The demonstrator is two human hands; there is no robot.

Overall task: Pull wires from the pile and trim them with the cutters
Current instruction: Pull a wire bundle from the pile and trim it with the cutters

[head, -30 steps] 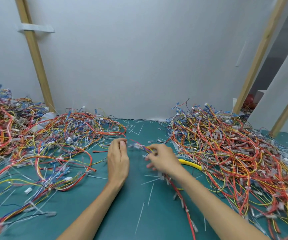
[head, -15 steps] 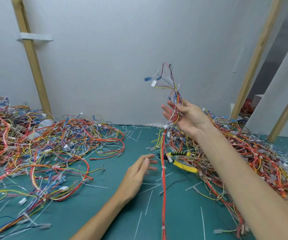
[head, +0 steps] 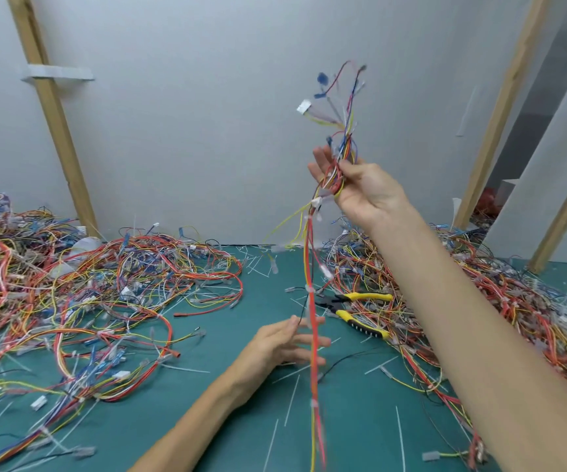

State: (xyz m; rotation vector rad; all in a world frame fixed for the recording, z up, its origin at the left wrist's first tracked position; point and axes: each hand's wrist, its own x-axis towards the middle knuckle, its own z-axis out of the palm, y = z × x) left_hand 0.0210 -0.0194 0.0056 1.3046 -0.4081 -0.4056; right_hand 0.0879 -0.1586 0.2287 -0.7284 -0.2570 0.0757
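Loose wire pile (head: pixel 87 291) sits well left of the yellow-handled cutters (head: pixel 365 296). Left hand (head: pixel 285 345) is just left of the cutters, fingers spread, gripping nothing. Wire bundle (head: pixel 308 264) hangs in front of it. Right hand (head: pixel 360 189) is high above the cutters, thumb clamping the bundle. Tangled pile (head: pixel 513 301) lies right of the cutters, which rest at its edge.

Cutters (head: pixel 357 310) between 2 wire piles (head: pixel 87 287).

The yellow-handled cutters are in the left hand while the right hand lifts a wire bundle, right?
No: the head view shows the cutters lying on the green mat, the left hand empty. The right hand does lift the wire bundle.
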